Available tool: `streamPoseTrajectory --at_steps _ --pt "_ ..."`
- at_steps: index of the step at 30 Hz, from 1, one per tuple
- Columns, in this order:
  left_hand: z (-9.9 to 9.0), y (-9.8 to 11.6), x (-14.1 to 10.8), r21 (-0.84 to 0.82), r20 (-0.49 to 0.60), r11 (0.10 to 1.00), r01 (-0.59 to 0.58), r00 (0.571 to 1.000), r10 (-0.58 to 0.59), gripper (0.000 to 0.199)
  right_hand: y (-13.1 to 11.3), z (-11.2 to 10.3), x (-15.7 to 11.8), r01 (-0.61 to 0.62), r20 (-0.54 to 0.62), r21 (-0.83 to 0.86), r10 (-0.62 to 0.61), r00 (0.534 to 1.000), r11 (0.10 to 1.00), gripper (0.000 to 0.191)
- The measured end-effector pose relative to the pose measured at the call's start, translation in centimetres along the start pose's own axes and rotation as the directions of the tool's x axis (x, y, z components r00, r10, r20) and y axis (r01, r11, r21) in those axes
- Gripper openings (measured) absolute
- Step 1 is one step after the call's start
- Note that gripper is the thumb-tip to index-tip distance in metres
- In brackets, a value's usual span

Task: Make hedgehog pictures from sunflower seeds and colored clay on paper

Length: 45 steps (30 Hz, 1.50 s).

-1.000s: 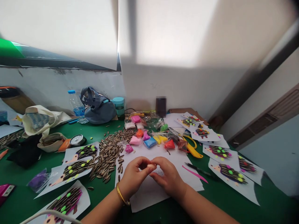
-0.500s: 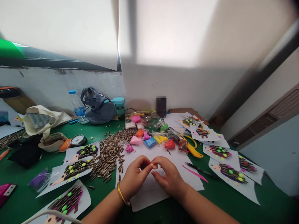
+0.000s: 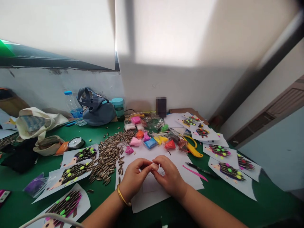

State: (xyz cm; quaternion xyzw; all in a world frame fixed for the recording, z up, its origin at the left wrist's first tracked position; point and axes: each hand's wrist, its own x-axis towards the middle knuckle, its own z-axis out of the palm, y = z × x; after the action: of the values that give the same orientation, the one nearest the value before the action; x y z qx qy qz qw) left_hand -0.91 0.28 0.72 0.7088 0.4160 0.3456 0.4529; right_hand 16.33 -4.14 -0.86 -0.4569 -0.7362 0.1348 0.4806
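Observation:
Above the white paper (image 3: 152, 202), my left hand (image 3: 135, 176) and my right hand (image 3: 171, 178) meet at the fingertips. Pinched between them is a small lump of peach-coloured modelling clay (image 3: 155, 167), partly covered by the fingers. Both hands are closed, thumbs against forefingers. A gold bangle (image 3: 123, 196) circles the left wrist. Beyond the hands lie soft clay packets, among them blue (image 3: 150, 143), red (image 3: 170, 145) and pink (image 3: 136, 141). Loose striped sunflower seeds (image 3: 109, 156) are heaped to the left of the paper.
Hedgehog pictures made of seeds and clay lie on the left (image 3: 65, 205) and right (image 3: 229, 171) of the green table (image 3: 104, 209). A pen (image 3: 199, 168), a pink strip (image 3: 196, 173) and a yellow-handled tool (image 3: 194, 150) lie right. A blue bag (image 3: 98, 110) and cup (image 3: 118, 109) stand behind.
The view has shifted slightly, so the table things sit a little further left. My fingers have moved a little around the clay, and more of it shows now.

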Motion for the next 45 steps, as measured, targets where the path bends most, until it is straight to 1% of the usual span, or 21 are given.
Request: streamPoseTrajectory --at_steps 5,10,13,17,21,23,26,32,36,38,42,45 --pt "-0.04 0.06 -0.03 0.046 -0.006 0.999 -0.020 1.000 0.021 0.023 -0.20 -0.28 0.19 0.005 0.017 -0.028 -0.005 1.000 1.000 0.010" --pt "0.07 0.04 -0.10 0.010 0.029 0.999 -0.031 0.999 0.030 0.025 0.10 -0.17 -0.02 -0.003 -0.001 -0.016 0.003 1.000 1.000 0.010" --pt "0.15 0.05 -0.04 0.003 0.007 1.000 -0.014 1.000 0.014 0.026 0.28 -0.03 -0.12 -0.012 -0.012 -0.003 0.012 1.000 1.000 0.015" --pt "0.13 0.06 0.09 -0.038 -0.027 0.999 -0.020 0.999 0.019 0.024 0.15 -0.18 -0.01 -0.019 -0.010 0.016 0.019 1.000 1.000 0.025" --pt "0.01 0.12 0.10 -0.048 -0.016 0.998 -0.040 0.999 0.039 0.023 -0.08 -0.48 0.13 -0.026 -0.001 0.048 0.026 1.000 0.998 0.015" --pt "-0.07 0.22 0.07 -0.029 0.024 0.999 -0.043 0.999 0.044 0.025 -0.07 -0.47 0.15 -0.024 -0.012 0.055 0.025 1.000 0.998 0.013" --pt "-0.19 0.30 0.06 -0.012 0.076 1.000 -0.018 0.997 0.019 0.028 0.12 -0.19 0.08 -0.008 -0.014 0.071 0.009 1.000 0.997 0.013" --pt "-0.24 0.31 0.08 -0.032 0.047 0.999 0.023 0.999 -0.021 0.020 0.34 0.31 -0.07 -0.012 -0.001 0.078 0.012 1.000 0.997 0.019" --pt "-0.26 0.45 0.08 0.012 0.051 0.999 0.036 0.998 -0.037 0.019 0.17 0.14 0.09 -0.008 0.014 0.074 0.007 1.000 0.997 0.012" --pt "-0.26 0.45 0.09 0.036 0.049 0.999 0.028 0.998 -0.030 0.019 0.14 0.13 0.14 0.003 0.013 0.067 -0.004 1.000 0.998 0.009" --pt "-0.12 0.33 0.02 0.064 0.037 0.998 -0.011 0.999 0.009 0.019 0.20 0.36 0.10 0.023 -0.019 0.044 -0.023 1.000 0.999 0.011" --pt "0.03 0.17 -0.06 0.067 0.032 0.997 -0.026 0.999 0.024 0.017 0.25 0.46 0.05 0.011 -0.031 0.029 -0.010 0.999 1.000 0.011"
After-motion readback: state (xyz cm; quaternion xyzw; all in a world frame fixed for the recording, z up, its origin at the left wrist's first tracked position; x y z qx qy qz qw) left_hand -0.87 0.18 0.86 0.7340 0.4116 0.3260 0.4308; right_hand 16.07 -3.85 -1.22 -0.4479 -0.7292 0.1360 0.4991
